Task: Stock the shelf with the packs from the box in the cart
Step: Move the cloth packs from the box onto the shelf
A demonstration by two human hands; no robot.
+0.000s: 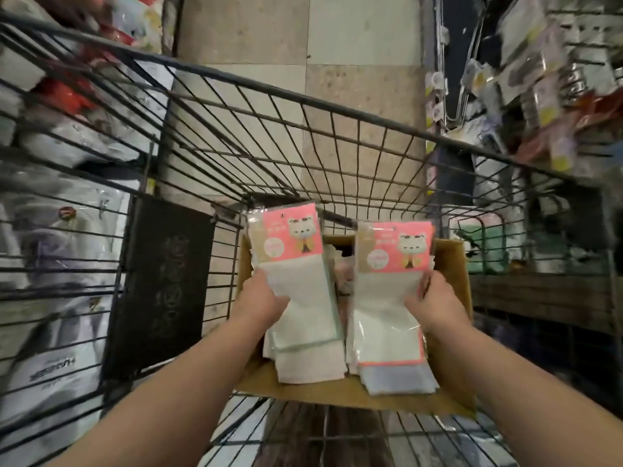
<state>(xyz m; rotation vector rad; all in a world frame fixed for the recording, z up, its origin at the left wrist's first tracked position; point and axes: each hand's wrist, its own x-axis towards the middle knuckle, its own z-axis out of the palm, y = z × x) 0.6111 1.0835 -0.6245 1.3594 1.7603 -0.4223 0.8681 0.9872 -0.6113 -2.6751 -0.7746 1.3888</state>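
Observation:
A brown cardboard box (451,264) sits in the black wire cart (303,106). My left hand (261,296) grips a stack of packs (296,264), white cloth under pink header cards with a cartoon animal. My right hand (435,303) grips a second stack of the same packs (387,298). Both stacks are held upright just above the box. More packs show dimly inside the box between the two stacks.
Shelves with bagged goods (57,230) run along the left of the cart. A display rack of hanging small packaged items (546,79) stands at the right, with a lower shelf (539,298) beneath. A tiled floor aisle (303,45) lies ahead. A dark panel (161,281) leans inside the cart's left side.

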